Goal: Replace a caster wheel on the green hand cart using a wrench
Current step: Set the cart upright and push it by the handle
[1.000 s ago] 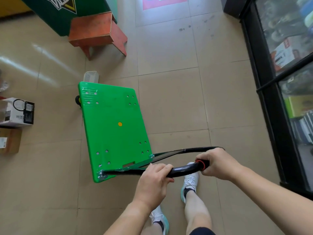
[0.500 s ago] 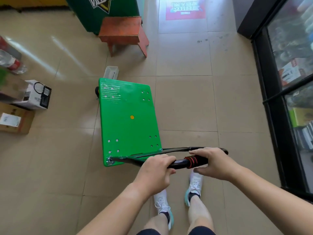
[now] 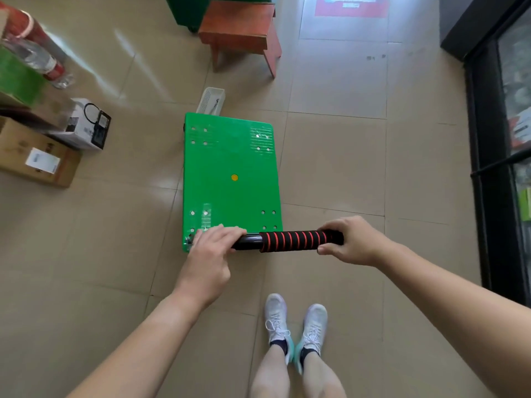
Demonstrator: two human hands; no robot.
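Tiled floor (image 3: 330, 156), cart (image 3: 230, 173) on its wheels. Left hand (image 3: 211, 251), right hand (image 3: 353, 239): fingers (image 3: 230, 231) curled round handle (image 3: 290, 241). Likely positioning step; next, tip to expose hidden casters.

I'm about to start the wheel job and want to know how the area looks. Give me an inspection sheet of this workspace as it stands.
Surface: tiled floor, glossy, a few dark marks far off.
Job's things: green hand cart flat on the floor, handle raised; casters mostly hidden under the deck; no wrench plainly seen.
Clutter: white basket at the cart's far edge, contents unclear; cardboard box, white box and bottles at left.
Grippers: left hand holds the handle's bare left end; right hand grips the foam's right end.
Cables: nothing seen.
Surroundings: wooden stool ahead; glass-door cabinet at right.
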